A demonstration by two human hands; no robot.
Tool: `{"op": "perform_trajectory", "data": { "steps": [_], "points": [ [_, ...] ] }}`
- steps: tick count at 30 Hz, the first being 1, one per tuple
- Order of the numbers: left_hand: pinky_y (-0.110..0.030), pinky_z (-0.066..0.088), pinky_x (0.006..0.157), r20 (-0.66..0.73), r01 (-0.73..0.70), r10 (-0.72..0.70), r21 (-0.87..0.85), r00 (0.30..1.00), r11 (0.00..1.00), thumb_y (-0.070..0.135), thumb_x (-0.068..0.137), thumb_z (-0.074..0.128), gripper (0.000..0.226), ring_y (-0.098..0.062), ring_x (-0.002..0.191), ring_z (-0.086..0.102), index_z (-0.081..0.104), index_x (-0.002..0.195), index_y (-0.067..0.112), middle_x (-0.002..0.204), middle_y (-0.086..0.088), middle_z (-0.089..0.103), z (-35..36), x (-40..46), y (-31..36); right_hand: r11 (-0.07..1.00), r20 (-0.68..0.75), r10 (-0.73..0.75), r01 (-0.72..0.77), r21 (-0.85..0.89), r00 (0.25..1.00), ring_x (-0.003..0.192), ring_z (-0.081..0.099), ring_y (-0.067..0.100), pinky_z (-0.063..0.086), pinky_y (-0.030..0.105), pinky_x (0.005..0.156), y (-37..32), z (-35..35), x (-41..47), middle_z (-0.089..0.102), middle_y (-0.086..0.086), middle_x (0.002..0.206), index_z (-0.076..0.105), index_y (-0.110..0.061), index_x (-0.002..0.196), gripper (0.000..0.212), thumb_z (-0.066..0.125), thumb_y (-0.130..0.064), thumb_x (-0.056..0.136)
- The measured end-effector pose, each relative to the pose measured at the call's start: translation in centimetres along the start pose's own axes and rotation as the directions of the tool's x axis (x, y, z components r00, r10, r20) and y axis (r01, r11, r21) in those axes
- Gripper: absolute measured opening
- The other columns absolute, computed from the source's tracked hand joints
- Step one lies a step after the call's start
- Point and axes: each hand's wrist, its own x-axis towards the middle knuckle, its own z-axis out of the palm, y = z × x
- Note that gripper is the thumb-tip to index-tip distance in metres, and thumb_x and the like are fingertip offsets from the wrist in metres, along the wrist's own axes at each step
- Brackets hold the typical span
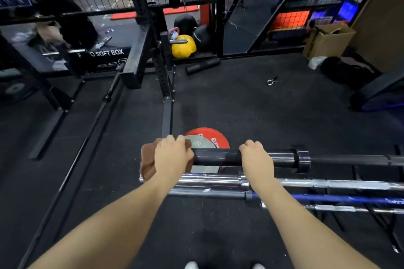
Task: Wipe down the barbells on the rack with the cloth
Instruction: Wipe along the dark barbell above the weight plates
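Several barbells lie side by side on a low rack (371,218) at the lower right. The farthest is a black barbell (218,158) whose sleeve points left. My left hand (172,156) grips a brown cloth (147,162) wrapped over the very end of that sleeve. My right hand (254,156) curls over the same sleeve further right, just short of its collar (302,159). Closer to me lie a chrome barbell (328,183), a blue-shafted barbell (328,199) and a thinner chrome one (338,208).
Red and grey weight plates (215,138) lie on the black rubber floor beyond the sleeve. A black squat rack upright (162,76) stands ahead left, with a yellow ball (182,47), a foam roller (203,65) and a spring collar (272,81) behind.
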Motion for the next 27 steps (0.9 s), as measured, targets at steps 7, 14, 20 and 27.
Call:
{"op": "perform_trajectory", "data": {
  "steps": [7, 14, 20, 27],
  "points": [
    [-0.035, 0.04, 0.082, 0.005, -0.227, 0.232, -0.196, 0.973, 0.954, 0.039, 0.086, 0.051, 0.038, -0.028, 0.101, 0.055, 0.056, 0.117, 0.018, 0.105, -0.008, 0.058, 1.1, -0.4, 4.4, 0.996, 0.018, -0.079, 0.08, -0.039, 0.997, 0.115, 0.043, 0.021, 0.039, 0.028, 0.068, -2.1, 1.2, 0.5, 0.049, 0.003, 0.121, 0.049, -0.013, 0.122, 0.032, 0.047, -0.002, 0.092],
    [-0.035, 0.042, 0.079, 0.006, 0.0, 0.001, -0.156, 1.0, 0.988, 0.039, 0.087, 0.05, 0.03, -0.028, 0.094, 0.055, 0.057, 0.107, 0.017, 0.098, -0.009, 0.057, 1.0, 0.8, -4.0, 0.992, 0.017, -0.095, 0.096, -0.079, 0.995, 0.115, 0.042, 0.017, 0.039, 0.025, 0.064, -1.3, 1.6, 0.8, 0.049, -0.003, 0.123, 0.047, -0.018, 0.128, 0.04, 0.055, -0.006, 0.09],
    [-0.037, 0.043, 0.076, -0.024, 0.094, -0.096, -0.086, 0.995, 0.992, 0.036, 0.088, 0.052, 0.03, -0.03, 0.094, 0.054, 0.055, 0.107, 0.013, 0.101, -0.011, 0.056, 0.7, 0.6, -4.3, 0.989, 0.026, -0.089, 0.091, -0.114, 0.996, 0.111, 0.045, 0.02, 0.038, 0.027, 0.063, -3.1, 0.6, 0.8, 0.052, 0.002, 0.118, 0.053, -0.012, 0.116, 0.034, 0.054, 0.003, 0.086],
    [-0.035, 0.039, 0.091, -0.087, -0.078, 0.061, -0.201, 0.994, 0.977, 0.036, 0.087, 0.052, 0.032, -0.027, 0.101, 0.052, 0.059, 0.114, 0.019, 0.108, -0.007, 0.058, 1.9, -0.5, -2.1, 0.97, 0.014, -0.206, 0.206, -0.132, 0.979, 0.117, 0.046, 0.021, 0.041, 0.028, 0.079, -5.5, 1.2, 1.4, 0.051, 0.003, 0.126, 0.043, -0.011, 0.133, 0.045, 0.047, 0.002, 0.09]
  ]
}}
